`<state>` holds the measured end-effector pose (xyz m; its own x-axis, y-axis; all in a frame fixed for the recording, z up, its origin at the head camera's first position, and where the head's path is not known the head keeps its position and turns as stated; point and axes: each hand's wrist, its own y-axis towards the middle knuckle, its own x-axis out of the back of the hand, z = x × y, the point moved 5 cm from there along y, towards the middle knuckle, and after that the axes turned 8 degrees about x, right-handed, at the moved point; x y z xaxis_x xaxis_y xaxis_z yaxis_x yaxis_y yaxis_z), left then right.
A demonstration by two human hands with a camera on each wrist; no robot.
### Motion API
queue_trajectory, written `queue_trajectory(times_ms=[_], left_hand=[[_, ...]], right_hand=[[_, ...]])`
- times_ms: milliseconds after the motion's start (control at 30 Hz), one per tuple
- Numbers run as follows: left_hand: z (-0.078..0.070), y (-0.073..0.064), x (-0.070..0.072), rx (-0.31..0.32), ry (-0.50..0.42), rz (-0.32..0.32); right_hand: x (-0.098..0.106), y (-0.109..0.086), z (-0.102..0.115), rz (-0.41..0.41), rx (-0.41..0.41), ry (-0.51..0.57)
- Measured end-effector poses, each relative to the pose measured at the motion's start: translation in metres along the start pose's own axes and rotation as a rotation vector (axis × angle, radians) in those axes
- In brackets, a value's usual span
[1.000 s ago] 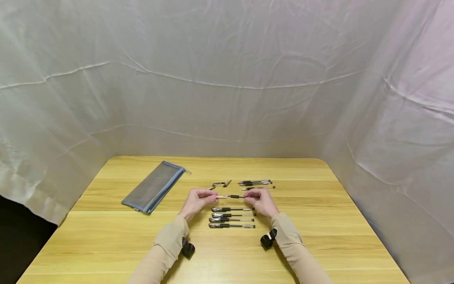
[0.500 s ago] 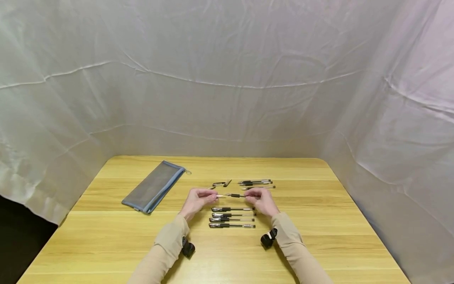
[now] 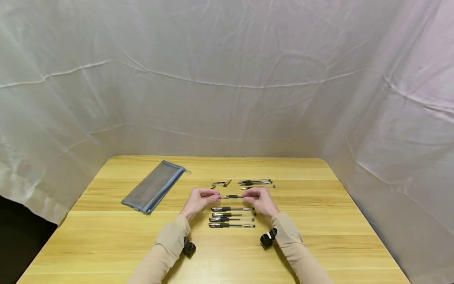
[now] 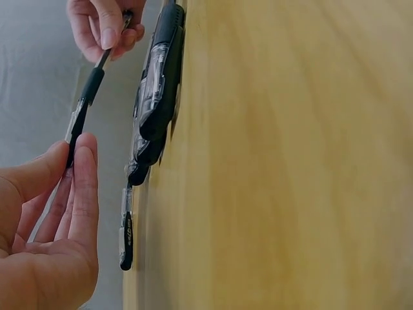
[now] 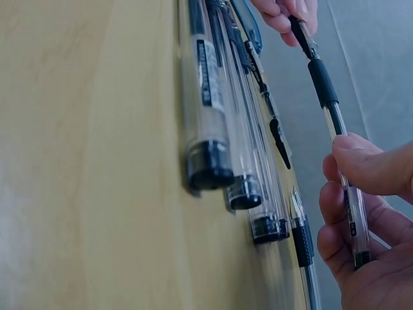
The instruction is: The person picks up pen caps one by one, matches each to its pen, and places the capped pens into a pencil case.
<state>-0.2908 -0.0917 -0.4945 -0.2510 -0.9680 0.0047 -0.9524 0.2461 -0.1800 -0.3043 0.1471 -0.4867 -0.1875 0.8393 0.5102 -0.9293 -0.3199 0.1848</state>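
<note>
Between both hands a clear gel pen (image 3: 234, 196) with a black grip lies level, its cap (image 4: 77, 123) over the tip end. My left hand (image 3: 197, 202) pinches the cap between thumb and fingertips. The thumb and fingers of my right hand (image 3: 261, 201) hold the clear barrel, whose rear end points into the palm in the right wrist view. Just nearer than the hands, several capped gel pens (image 3: 232, 226) lie in a row on the wooden table (image 3: 319, 252). Beyond the right hand lie uncapped pens (image 3: 254, 182), tips to the left.
Loose pen caps (image 3: 218, 184) lie behind the left hand, one partly hidden by its fingers. A grey mesh zip pouch (image 3: 154, 187) with blue edging rests at the left of the table. Pale fabric (image 3: 227, 110) hangs behind and at the sides.
A gap showed between cap and pen tip half a second ago. Now the cap sits over the tip. The left hand has shifted slightly right; the pens on the table have stayed put.
</note>
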Motion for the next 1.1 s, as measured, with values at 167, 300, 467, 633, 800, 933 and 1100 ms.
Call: queue_trajectory(times_ms=[167, 300, 467, 633, 800, 933, 1100], left_hand=[[0.0007, -0.0001, -0.0017, -0.004, 0.027, 0.01], [0.0027, 0.0005, -0.0016, 0.004, -0.003, 0.028], [0.0044, 0.0004, -0.0012, 0.028, -0.042, 0.038], [0.0041, -0.0004, -0.0011, 0.02, -0.016, 0.04], [0.0024, -0.0007, -0.0024, -0.007, 0.004, 0.049], [0.0006, -0.002, -0.0032, -0.033, 0.018, 0.05], [-0.0012, -0.0038, -0.0032, -0.057, 0.04, 0.035]], right_hand=[[-0.0034, 0.0002, 0.0005, 0.016, -0.002, 0.024], [-0.0046, -0.0004, 0.0003, 0.023, 0.0, 0.04], [-0.0052, -0.0013, 0.0035, 0.032, 0.016, 0.079], [-0.0052, -0.0016, 0.005, 0.033, 0.031, 0.11], [-0.0047, -0.0013, 0.0044, 0.028, 0.024, 0.128], [-0.0047, -0.0006, 0.0024, 0.03, 0.031, 0.14], [-0.0041, -0.0005, 0.002, 0.042, 0.047, 0.133]])
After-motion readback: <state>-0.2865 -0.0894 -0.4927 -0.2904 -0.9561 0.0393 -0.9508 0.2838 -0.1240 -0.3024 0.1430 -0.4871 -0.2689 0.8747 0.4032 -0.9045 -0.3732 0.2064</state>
